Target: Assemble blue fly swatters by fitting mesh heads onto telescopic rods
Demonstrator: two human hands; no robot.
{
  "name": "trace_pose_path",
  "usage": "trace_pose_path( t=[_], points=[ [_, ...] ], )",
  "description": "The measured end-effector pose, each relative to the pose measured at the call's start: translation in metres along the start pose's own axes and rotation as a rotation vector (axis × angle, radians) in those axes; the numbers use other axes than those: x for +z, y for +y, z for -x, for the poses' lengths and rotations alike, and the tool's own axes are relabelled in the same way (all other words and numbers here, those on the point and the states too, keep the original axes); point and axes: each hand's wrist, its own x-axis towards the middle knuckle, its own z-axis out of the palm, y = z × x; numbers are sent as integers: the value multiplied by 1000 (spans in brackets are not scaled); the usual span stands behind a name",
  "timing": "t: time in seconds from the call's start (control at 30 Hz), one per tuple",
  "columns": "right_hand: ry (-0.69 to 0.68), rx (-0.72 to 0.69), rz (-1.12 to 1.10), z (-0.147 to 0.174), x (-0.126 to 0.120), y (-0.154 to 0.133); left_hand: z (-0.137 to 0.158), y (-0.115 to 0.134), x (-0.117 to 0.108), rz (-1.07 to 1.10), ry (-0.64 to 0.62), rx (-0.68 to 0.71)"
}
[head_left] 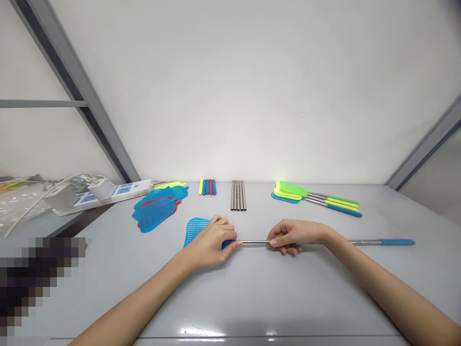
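Observation:
A blue fly swatter with a metal rod and a blue grip lies crosswise low over the table, its head to the left. My left hand is closed around the neck where the blue head meets the rod, hiding part of the head. Farther along, my right hand pinches the silver rod between thumb and fingers. The rod runs on behind my right wrist to the blue grip at the right.
Behind my hands lie several metal rods and several coloured grips. Loose swatter heads are piled at left, near a white power strip. Whole swatters are stacked at right. A white wall rises behind the grey table.

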Motion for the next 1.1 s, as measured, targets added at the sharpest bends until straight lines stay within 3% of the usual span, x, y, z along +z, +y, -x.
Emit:
trace_pose_path(
  t=[0.33, 0.5, 0.7, 1.1],
  points=[
    [209, 92, 311, 17, -29, 12, 4, -8, -5, -20, 15, -43],
    [217, 22, 402, 13, -23, 12, 10, 4, 1, -1, -72, 40],
    [220, -34, 420, 6, -15, 13, 15, 5, 4, -51, -62, 47],
    [168, 40, 357, 5, 0, 4, 15, 7, 1, -84, -66, 78]
  ],
)
